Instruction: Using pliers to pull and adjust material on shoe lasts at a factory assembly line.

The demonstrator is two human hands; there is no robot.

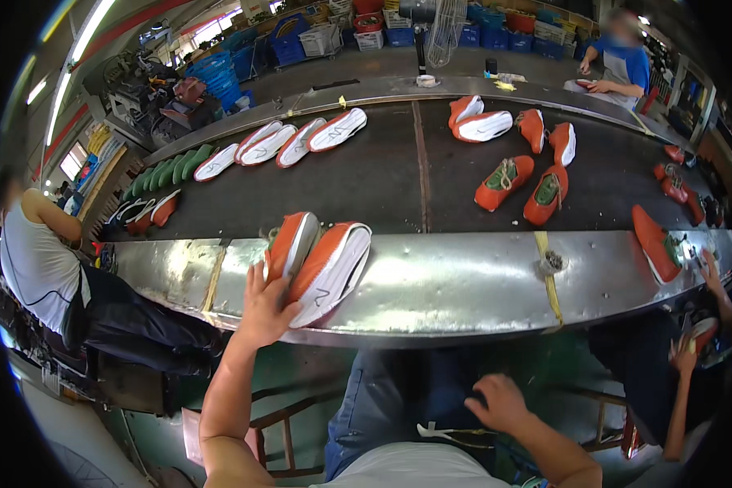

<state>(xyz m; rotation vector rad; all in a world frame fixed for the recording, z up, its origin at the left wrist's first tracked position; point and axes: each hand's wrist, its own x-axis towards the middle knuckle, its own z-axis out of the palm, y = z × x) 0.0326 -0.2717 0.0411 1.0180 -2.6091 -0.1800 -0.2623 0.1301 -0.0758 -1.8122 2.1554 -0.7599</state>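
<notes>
My left hand (267,305) is at the lower ends of a pair of orange shoes (327,272), its fingers along one side and its thumb by the other shoe. The shoes lie tilted on the metal ledge, white soles turned to the right, partly over the dark belt. My right hand (500,403) hovers above my lap, fingers loosely bent and apart, with nothing seen in it. Below it, across my lap, lies a slim white item (443,433) with a pale strand; its kind is unclear.
On the dark belt (342,191) are orange shoes with white soles (337,130), green shoes (171,168) and laced orange shoes (504,183). The metal ledge (455,276) runs before me. People work at left (45,252), far right (626,61) and near right (683,354).
</notes>
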